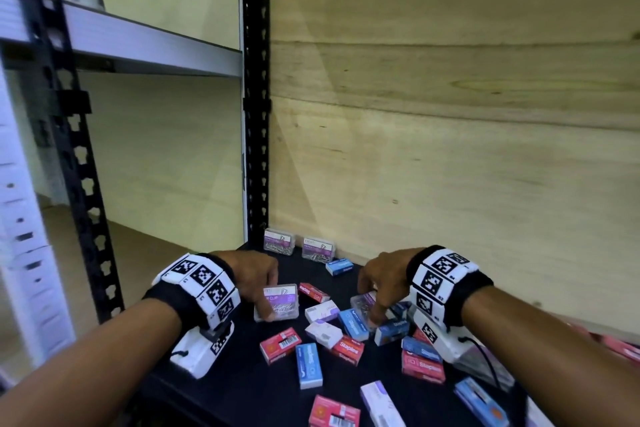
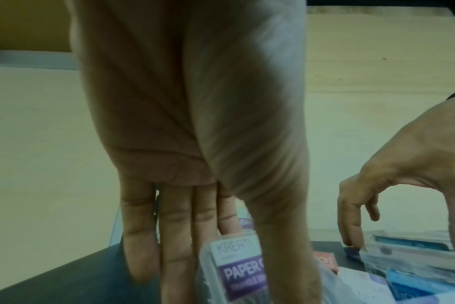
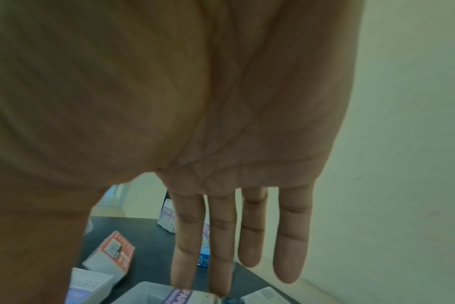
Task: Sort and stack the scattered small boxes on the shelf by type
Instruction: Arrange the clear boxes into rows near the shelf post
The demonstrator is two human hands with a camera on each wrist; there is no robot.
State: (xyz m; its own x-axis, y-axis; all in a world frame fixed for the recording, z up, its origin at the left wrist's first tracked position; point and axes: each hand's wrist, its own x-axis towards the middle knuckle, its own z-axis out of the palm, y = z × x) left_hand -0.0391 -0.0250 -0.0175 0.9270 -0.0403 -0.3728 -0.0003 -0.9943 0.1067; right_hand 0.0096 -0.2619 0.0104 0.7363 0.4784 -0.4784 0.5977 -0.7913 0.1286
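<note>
Small boxes lie scattered on the black shelf [image 1: 242, 385]: red ones [image 1: 280, 344], blue ones [image 1: 309, 365], white-purple ones [image 1: 322, 311]. My left hand [image 1: 270, 296] pinches a clear paper clip box [image 1: 285, 303] at the left of the pile, thumb on its near edge and fingers on its far edge; in the left wrist view the label of this box [image 2: 234, 265] shows beside the thumb. My right hand [image 1: 367, 303] pinches a second clear paper clip box [image 1: 360, 302] that lies on blue boxes; its fingertips [image 3: 221, 283] touch that box [image 3: 148, 294].
Two clear paper clip boxes [image 1: 279, 241] [image 1: 318, 249] stand side by side at the back against the plywood wall [image 1: 450, 149], with a blue box [image 1: 339, 267] next to them. A black slotted post [image 1: 255, 97] rises at the shelf's back left corner.
</note>
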